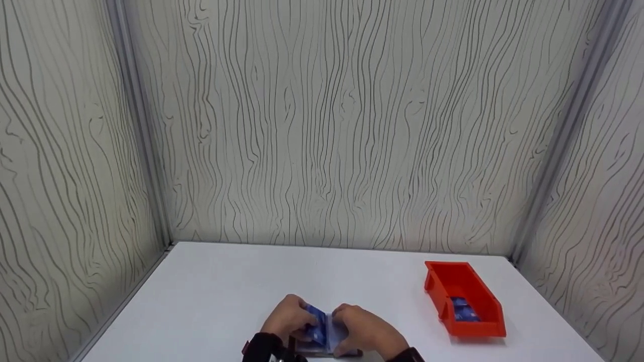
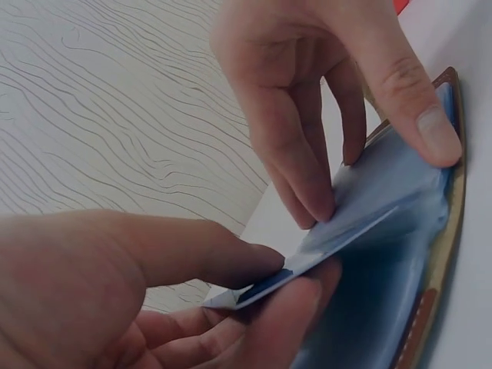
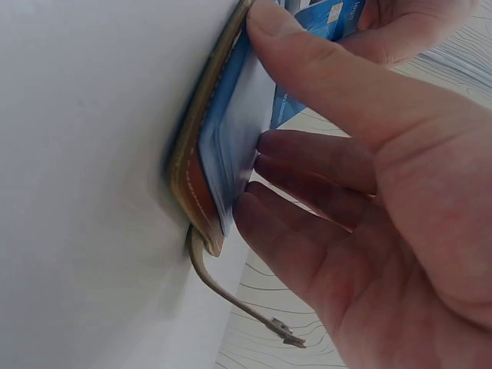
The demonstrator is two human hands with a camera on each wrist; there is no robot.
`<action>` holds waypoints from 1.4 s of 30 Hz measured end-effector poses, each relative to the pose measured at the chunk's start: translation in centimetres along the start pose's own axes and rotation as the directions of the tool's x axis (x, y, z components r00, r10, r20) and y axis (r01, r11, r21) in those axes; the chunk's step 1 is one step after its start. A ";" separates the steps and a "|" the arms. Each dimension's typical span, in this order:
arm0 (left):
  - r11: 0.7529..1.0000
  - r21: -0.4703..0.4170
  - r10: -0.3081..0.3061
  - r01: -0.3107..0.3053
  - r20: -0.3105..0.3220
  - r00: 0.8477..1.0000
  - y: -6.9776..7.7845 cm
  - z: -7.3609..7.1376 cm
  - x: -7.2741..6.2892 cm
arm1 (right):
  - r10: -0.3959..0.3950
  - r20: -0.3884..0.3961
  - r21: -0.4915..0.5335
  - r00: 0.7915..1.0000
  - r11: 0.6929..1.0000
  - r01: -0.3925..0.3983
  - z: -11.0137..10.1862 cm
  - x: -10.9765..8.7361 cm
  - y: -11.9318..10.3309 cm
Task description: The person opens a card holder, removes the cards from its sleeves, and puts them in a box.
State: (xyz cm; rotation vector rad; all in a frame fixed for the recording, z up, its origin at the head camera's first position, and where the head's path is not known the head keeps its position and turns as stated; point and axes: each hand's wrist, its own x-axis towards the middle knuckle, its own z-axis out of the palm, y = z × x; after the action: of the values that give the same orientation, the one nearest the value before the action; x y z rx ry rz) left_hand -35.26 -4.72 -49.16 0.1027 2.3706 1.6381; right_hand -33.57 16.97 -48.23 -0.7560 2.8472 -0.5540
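The left hand pinches a blue card between its thumb and fingers. The right hand holds the opened card wallet across its right-hand part, thumb at the near edge, fingertips at the far one. The card lies between the two hands, tilted over the wallet, right at the left fingertips. Seen from the head, its long axis runs mostly away from the person, the far end slanting left; the right hand's page of clear sleeves is just to its right. A gold chip shows on the card's face. Whether any edge of it is inside a sleeve, I cannot tell.

The wallet rests on the white table, spread left to right close to the person. A thin strap with a metal fastener sticks out from one end.

Farther off to the right, nearer the right hand than the left, a red bin stands with its length running away from the person; more blue cards lie inside. Pale wood-patterned panels rise behind the table and on both sides.
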 end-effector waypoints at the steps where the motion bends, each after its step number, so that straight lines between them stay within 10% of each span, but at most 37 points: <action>1: 1.000 -0.012 0.002 -0.002 0.003 1.000 0.0 -0.1 0.0 | -0.008 -0.004 -0.013 1.000 1.000 0.007 0.0 0.0 0.0; 42: 0.998 0.044 0.057 -0.055 -0.059 0.997 1.5 -1.5 0.0 | -0.010 -0.024 0.054 1.000 0.998 0.011 -1.6 -0.6 0.0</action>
State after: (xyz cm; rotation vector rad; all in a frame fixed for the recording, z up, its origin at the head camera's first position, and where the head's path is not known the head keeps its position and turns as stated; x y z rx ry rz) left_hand -35.76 -5.59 -47.29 0.1304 2.4701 1.6380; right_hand -33.48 17.79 -46.73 -0.7610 2.8388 -0.6439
